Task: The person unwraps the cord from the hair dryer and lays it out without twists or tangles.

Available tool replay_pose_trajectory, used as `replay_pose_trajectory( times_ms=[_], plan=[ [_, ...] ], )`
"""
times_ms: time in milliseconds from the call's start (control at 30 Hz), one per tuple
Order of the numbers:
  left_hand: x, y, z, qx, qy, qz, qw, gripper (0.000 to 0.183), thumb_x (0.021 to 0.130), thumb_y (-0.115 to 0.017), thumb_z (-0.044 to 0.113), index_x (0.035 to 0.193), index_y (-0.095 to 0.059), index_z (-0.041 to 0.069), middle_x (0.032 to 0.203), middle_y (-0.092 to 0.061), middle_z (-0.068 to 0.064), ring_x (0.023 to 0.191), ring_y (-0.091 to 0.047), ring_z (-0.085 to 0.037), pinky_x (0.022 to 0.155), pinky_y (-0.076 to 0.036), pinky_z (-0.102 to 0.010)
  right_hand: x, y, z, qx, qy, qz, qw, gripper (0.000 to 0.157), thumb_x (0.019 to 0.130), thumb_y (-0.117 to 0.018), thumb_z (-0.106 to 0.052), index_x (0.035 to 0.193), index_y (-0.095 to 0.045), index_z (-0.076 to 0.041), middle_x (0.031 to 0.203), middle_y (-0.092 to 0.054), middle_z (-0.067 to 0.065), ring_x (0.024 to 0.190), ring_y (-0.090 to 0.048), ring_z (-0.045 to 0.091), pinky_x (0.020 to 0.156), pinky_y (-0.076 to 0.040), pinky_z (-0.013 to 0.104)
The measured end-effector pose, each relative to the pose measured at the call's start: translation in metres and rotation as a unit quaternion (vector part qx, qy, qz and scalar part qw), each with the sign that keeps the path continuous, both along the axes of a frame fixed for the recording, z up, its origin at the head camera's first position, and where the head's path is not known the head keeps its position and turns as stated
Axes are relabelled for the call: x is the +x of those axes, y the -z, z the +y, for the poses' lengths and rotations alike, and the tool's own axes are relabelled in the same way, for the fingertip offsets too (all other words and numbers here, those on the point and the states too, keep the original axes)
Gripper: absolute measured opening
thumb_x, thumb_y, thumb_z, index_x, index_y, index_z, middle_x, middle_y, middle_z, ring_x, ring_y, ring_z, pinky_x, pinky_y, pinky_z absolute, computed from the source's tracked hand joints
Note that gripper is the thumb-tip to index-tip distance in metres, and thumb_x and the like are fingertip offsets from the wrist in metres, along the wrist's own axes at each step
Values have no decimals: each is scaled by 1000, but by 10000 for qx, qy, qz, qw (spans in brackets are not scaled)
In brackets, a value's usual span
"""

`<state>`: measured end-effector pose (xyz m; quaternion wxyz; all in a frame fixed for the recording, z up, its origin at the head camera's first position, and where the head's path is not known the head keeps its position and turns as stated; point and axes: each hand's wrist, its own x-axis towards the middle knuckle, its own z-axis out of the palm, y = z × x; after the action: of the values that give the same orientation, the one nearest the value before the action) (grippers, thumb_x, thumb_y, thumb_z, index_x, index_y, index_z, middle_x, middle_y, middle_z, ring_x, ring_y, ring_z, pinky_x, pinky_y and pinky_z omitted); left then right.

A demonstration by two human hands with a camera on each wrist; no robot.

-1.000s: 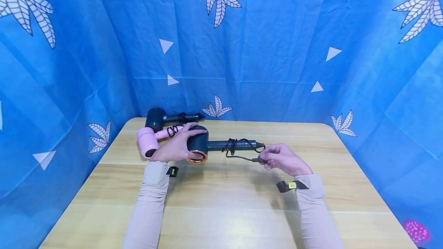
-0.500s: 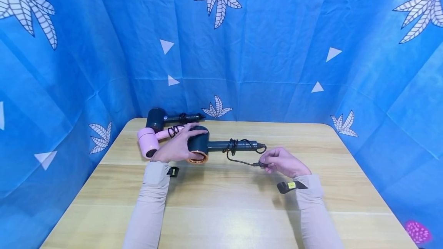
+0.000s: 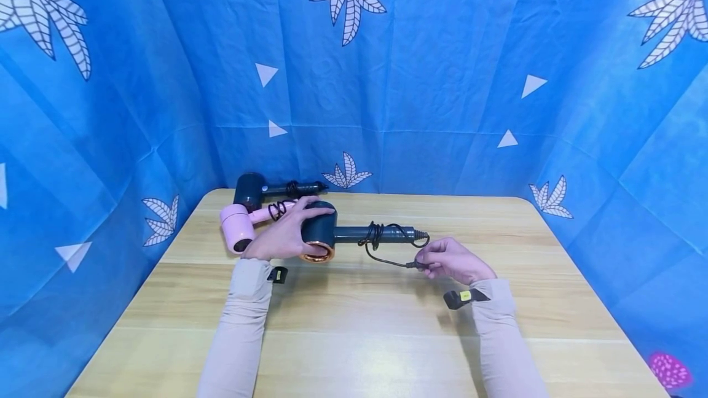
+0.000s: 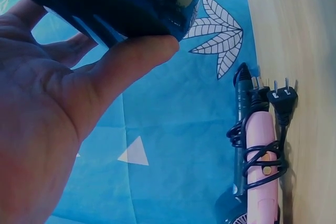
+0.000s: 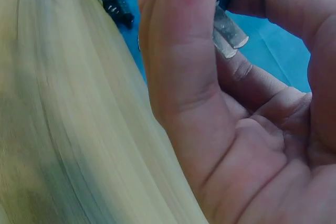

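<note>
My left hand point(image 3: 279, 235) grips the round head of a dark green hair dryer point(image 3: 345, 234) with a copper-coloured rim. In the left wrist view, the thumb point(image 4: 136, 59) lies along the dryer's head point(image 4: 110, 3). The dryer's handle points right and a black cord point(image 3: 376, 235) is wound around it. One length of cord hangs loose and runs to a plug point(image 3: 412, 265), which my right hand point(image 3: 455, 261) pinches between thumb and fingers. Two flat metal prongs point(image 5: 229, 31) show inside the right hand in its wrist view; the plug's body is mostly hidden by fingers.
A pink hair dryer point(image 3: 236, 227) with wound cord lies behind my left forearm. Behind it is another dark hair dryer point(image 3: 249, 190), near the table's back left corner. Blue patterned curtains point(image 3: 442, 78) surround the wooden table point(image 3: 354, 324).
My right hand has dropped slightly with the plug, and the loose cord sags lower. The dark green dryer has shifted a little to the right in my left hand's grip.
</note>
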<state>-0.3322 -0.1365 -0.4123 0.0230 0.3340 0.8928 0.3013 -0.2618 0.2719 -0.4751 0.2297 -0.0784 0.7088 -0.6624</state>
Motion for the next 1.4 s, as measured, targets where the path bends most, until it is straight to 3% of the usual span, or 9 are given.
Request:
replay_pose_trajectory(
  times_ms=[233,600,767,967,1233,1400],
  plan=[
    [2,-1,0,38,68,10,10000,83,72,-93,38,146,-57,33,165,-28,-6,138,-47,-43,104,-52,-60,-1,0,1,-80,327,-170,9993,20,98,-64,-4,114,-68,6,92,-72,2,75,-67,9,70,-59,19],
    [4,-3,3,48,148,79,9998,83,72,-94,37,146,-57,34,165,-29,-5,139,-48,-42,104,-52,-60,1,-2,2,-242,830,-234,9960,12,97,-61,0,105,-70,1,99,-75,12,74,-69,8,73,-60,20],
    [5,-4,4,34,172,19,9998,83,71,-94,37,145,-57,34,165,-29,-3,137,-50,-41,103,-53,-58,1,-2,1,-212,1029,-138,9944,16,98,-60,0,110,-67,7,95,-75,11,72,-68,8,73,-60,19],
    [5,-3,5,-68,94,-52,9999,83,71,-94,38,145,-57,36,165,-29,0,137,-51,-39,103,-54,-56,0,-4,-1,-90,1405,-57,9900,33,100,-57,0,126,-53,20,91,-74,7,72,-69,7,73,-61,19],
    [5,-2,6,-67,132,-66,9999,83,71,-94,38,145,-57,36,164,-29,1,140,-48,-40,104,-53,-57,-2,-8,-4,-43,1973,114,9803,33,99,-54,3,127,-54,20,93,-74,4,70,-70,8,72,-62,21],
    [6,-3,7,-92,190,-46,9998,82,71,-94,38,145,-58,34,162,-31,2,138,-49,-38,104,-53,-55,-3,-10,-5,122,2433,323,9693,32,98,-60,-1,125,-60,17,95,-74,0,74,-71,8,74,-62,21]
  ],
)
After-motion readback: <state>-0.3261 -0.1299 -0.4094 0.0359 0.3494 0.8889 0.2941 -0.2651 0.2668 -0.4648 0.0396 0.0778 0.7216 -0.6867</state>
